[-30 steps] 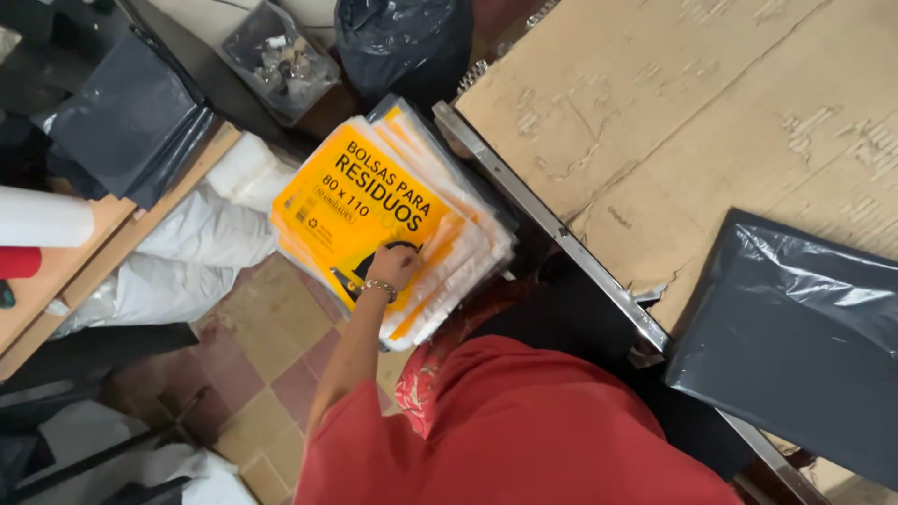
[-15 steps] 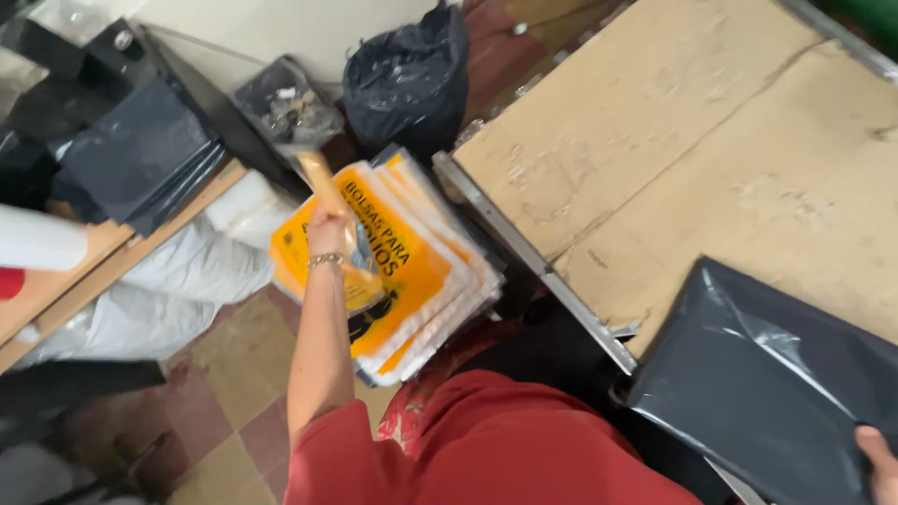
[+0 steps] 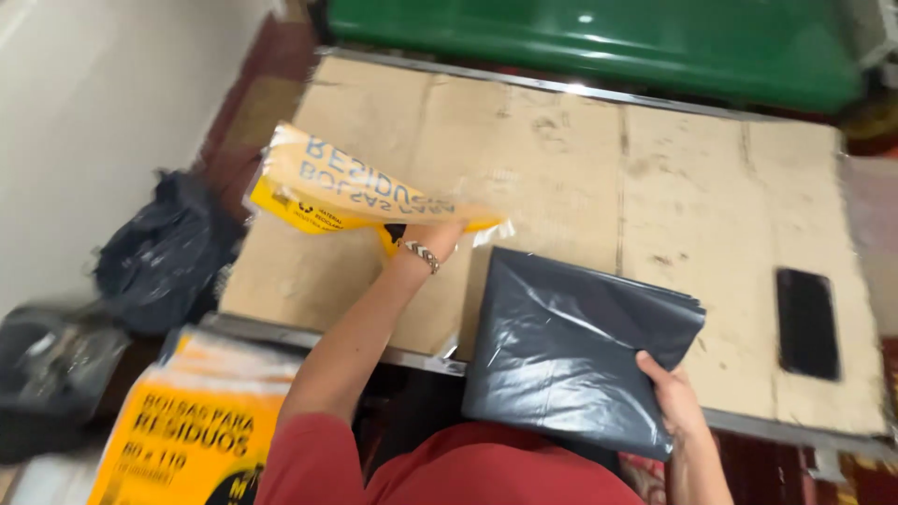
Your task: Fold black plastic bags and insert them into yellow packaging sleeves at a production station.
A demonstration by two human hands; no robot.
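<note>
My left hand (image 3: 432,236) is shut on a yellow plastic packet of bags (image 3: 346,187) and holds it above the cardboard-covered table (image 3: 655,178). The packet sags to the left of my hand. On my left wrist is a beaded bracelet. My right hand (image 3: 672,393) grips the near right corner of a folded stack of black plastic bags (image 3: 571,346), which lies at the table's front edge. More yellow packets (image 3: 196,430) are stacked on the floor at the lower left.
A dark phone (image 3: 807,323) lies on the cardboard at the right. A green bin (image 3: 599,37) stands behind the table. A full black rubbish bag (image 3: 164,252) sits on the floor to the left, by a white wall.
My left hand lifted one yellow packet off the floor stack and carried it up over the table. The view swung right, and my right hand now holds the black bags.
</note>
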